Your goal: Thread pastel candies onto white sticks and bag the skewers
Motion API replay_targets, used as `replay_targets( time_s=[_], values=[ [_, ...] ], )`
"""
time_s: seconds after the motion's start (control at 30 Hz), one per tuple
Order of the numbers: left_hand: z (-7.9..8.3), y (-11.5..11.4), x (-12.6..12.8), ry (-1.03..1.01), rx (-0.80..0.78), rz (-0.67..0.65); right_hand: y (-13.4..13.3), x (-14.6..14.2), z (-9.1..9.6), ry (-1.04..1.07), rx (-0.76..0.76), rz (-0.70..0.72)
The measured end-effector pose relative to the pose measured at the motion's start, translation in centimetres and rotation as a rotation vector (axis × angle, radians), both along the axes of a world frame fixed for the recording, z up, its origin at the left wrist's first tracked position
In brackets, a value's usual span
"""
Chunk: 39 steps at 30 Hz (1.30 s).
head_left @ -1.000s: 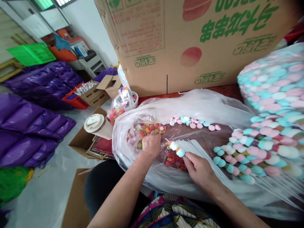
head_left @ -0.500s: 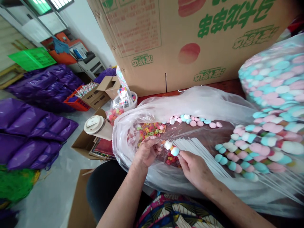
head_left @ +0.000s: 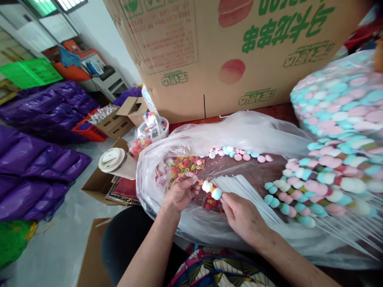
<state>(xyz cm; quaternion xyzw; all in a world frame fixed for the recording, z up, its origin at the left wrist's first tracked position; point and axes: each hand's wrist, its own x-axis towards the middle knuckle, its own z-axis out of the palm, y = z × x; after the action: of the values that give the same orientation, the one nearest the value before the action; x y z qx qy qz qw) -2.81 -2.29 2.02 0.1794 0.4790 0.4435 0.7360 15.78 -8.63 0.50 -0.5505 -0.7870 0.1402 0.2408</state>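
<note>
Over clear plastic sheet (head_left: pixel 239 131), sweet meets stick.
My right hand (head_left: pixel 242 217) pinches the thin white marshmallow-loaded stick (head_left: pixel 211 190); my left hand (head_left: pixel 179 193) pinches a small orange sweet (head_left: pixel 198 182) at its tip. Off-centre, I'd crack or drop it.

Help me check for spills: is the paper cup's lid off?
No, the white lid sits on the paper cup beside the plastic bag.

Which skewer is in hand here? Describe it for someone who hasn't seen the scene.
Below the big cardboard box lies a clear plastic sheet. Near its front edge the right hand holds one skewer. Unlike the bare white sticks beside it and the full skewers at right, it carries just a few white and blue pieces.
</note>
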Motion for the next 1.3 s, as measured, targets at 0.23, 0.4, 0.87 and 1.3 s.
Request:
replay_targets(
  time_s=[0.23, 0.4, 0.87, 1.3],
  values=[
    [0.1, 1.2, 3.7, 0.042, 0.013, -0.195, 1.7, 1.9, -1.2, 0.137, 0.059, -0.08],
    [0.4, 6.1, 6.3, 0.515, 0.343, -0.184, 6.6, 4.5, -1.0, 0.3, -0.074, -0.363],
    [-1.8, 6.7, 7.3, 1.083, 0.593, -0.21, 9.9, 5.0, -1.6, 0.235, -0.125, -0.337],
    [2.0, 0.2, 5.1, 0.144, 0.37, -0.036, 6.1, -0.6, 2.4, 0.824, -0.34, -0.245]
  ],
)
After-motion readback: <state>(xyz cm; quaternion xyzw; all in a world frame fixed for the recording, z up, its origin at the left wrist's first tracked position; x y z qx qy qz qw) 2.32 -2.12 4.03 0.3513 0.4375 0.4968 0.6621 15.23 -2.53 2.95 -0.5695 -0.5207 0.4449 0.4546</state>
